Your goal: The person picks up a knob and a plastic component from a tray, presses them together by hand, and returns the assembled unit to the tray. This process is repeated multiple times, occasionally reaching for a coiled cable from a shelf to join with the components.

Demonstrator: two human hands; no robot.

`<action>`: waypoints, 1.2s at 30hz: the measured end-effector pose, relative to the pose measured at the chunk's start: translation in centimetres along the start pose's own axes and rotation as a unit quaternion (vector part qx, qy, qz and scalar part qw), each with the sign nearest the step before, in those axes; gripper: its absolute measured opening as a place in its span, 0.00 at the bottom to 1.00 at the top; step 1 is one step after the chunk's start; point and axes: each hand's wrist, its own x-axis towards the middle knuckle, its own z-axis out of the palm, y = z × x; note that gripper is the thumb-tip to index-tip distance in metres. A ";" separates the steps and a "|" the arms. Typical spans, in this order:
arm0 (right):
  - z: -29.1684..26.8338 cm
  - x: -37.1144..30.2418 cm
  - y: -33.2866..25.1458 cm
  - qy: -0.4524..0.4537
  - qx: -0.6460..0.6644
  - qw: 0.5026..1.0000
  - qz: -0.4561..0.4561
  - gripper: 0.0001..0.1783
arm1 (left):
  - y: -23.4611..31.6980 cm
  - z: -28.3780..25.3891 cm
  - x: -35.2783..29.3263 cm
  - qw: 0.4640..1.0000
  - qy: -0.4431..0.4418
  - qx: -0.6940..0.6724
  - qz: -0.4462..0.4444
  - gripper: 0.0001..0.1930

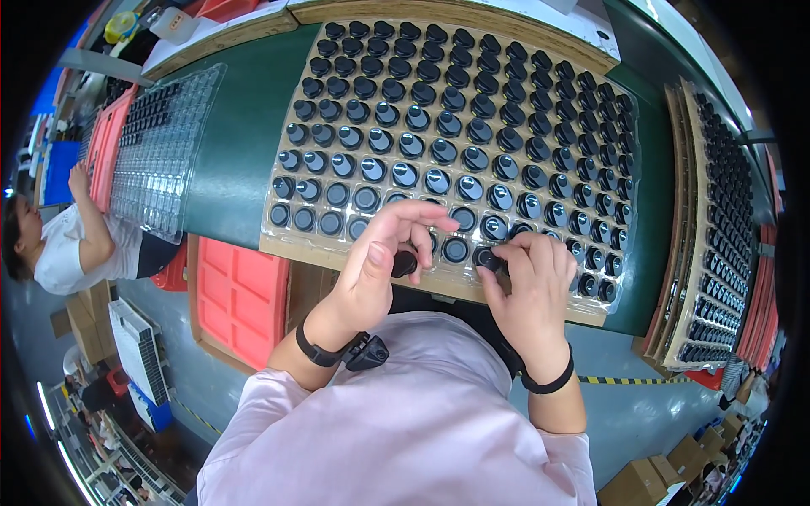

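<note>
- Two hands work at the near edge of a clear tray of small black round caps, lying on a green bench.
- Left hand: fingers curled, pinching one loose black cap just above the tray's near row.
- Right hand: fingertips closed on a seated cap in the near row.
- Left of the tray: an empty clear blister tray; red crate below.
- Far left: another person.

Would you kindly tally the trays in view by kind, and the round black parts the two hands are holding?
Filled tray in front of the hands: 1
Empty clear blister tray: 1
Stacked trays at right: 1 stack
Black parts held, left hand and right hand: 2
Total: 5
</note>
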 end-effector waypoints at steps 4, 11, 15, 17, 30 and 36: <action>-0.7 0.7 -1.2 0.000 0.027 0.999 -0.040 0.18 | 0.0 0.3 0.1 1.000 -0.002 0.002 0.000 0.43; 0.5 1.7 -4.2 0.002 0.129 0.974 -0.186 0.16 | -0.2 0.4 -0.3 0.999 -0.036 0.029 0.014 0.47; 1.7 1.6 -4.4 -0.029 0.119 0.969 -0.217 0.15 | 0.3 0.3 -1.4 0.999 -0.049 0.022 -0.009 0.49; 1.7 1.6 -4.5 -0.051 0.128 0.963 -0.232 0.16 | 0.0 -0.4 -2.0 0.996 -0.079 0.026 -0.023 0.49; 2.0 4.1 -2.0 0.014 0.072 0.995 -0.071 0.16 | 0.5 -2.4 -2.7 0.998 0.015 0.032 -0.053 0.32; 2.2 4.0 -1.6 0.009 0.007 0.998 -0.055 0.16 | -0.4 -2.1 -2.9 0.997 0.053 0.037 -0.043 0.18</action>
